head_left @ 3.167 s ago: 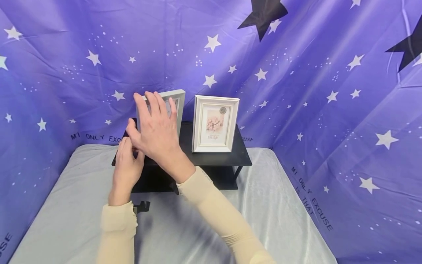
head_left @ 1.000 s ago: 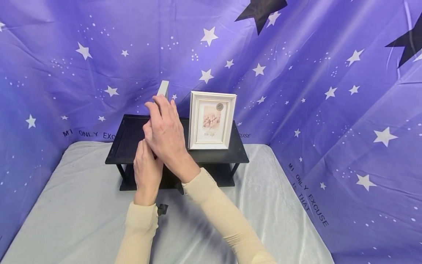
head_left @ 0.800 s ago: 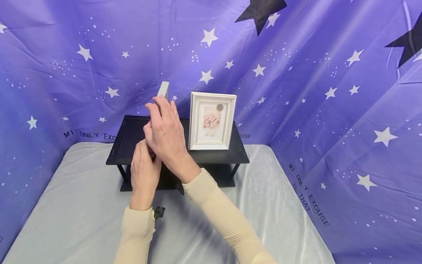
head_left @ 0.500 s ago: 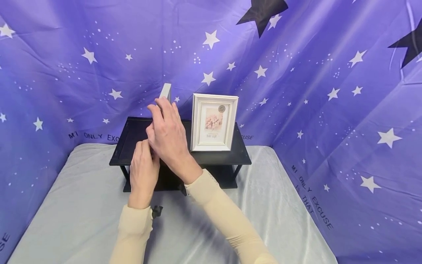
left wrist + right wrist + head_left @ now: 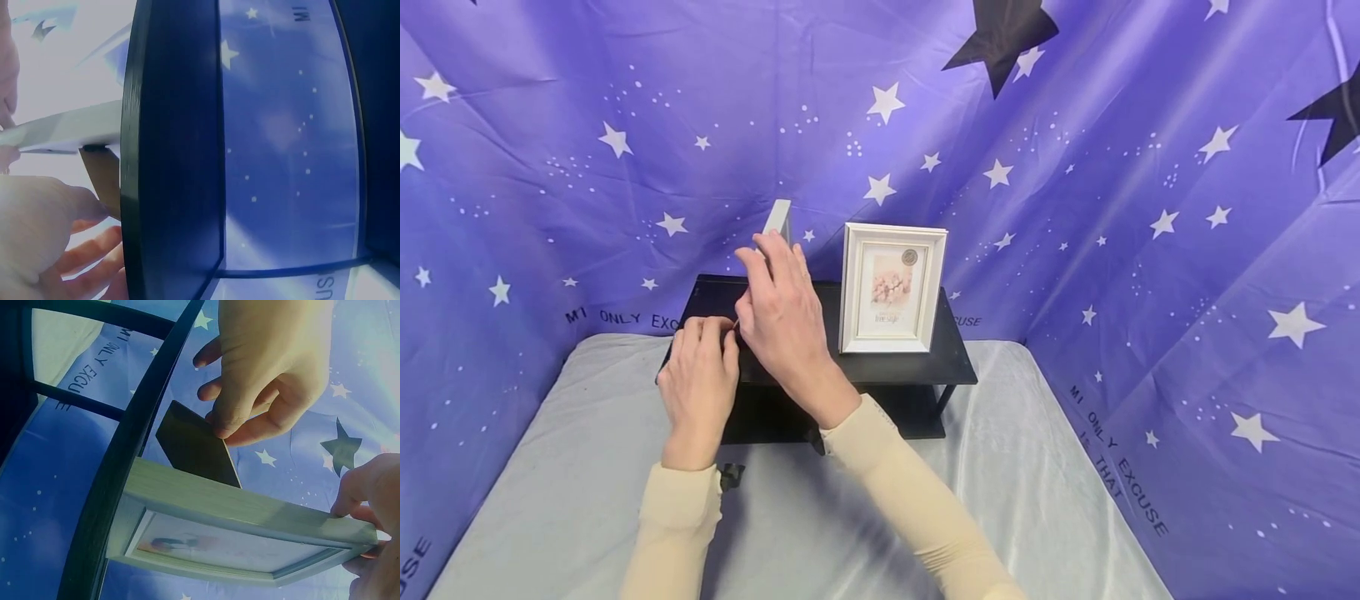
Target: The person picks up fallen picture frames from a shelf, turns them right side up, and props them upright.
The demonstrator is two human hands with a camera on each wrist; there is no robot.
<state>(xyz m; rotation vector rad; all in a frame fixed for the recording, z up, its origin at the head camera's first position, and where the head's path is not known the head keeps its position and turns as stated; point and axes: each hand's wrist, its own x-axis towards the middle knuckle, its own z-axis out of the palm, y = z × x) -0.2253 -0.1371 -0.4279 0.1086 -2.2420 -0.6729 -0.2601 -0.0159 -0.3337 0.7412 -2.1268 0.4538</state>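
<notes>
A light grey-white photo frame [image 5: 779, 217] stands edge-on on the black two-tier shelf [image 5: 895, 367]. My right hand [image 5: 784, 312] grips its upper part, thumb on one side and fingers on the other, as the right wrist view shows. Behind the frame, its dark back stand [image 5: 194, 447] sticks out at an angle. My left hand [image 5: 700, 375], left of the frame, pinches the stand's outer edge between thumb and finger. In the head view the hands hide most of this frame. A second, white photo frame [image 5: 893, 287] with a pink flower print stands upright to the right, untouched.
The shelf stands on a grey velvety cloth [image 5: 1037, 500]. Purple star-printed fabric [image 5: 1075, 275] hangs behind and at both sides. Thin black posts [image 5: 945, 398] join the shelf's two tiers.
Over three seconds the held frame has turned from showing its front to edge-on. In the last half second my left hand has shifted left, away from my right, which keeps its grip.
</notes>
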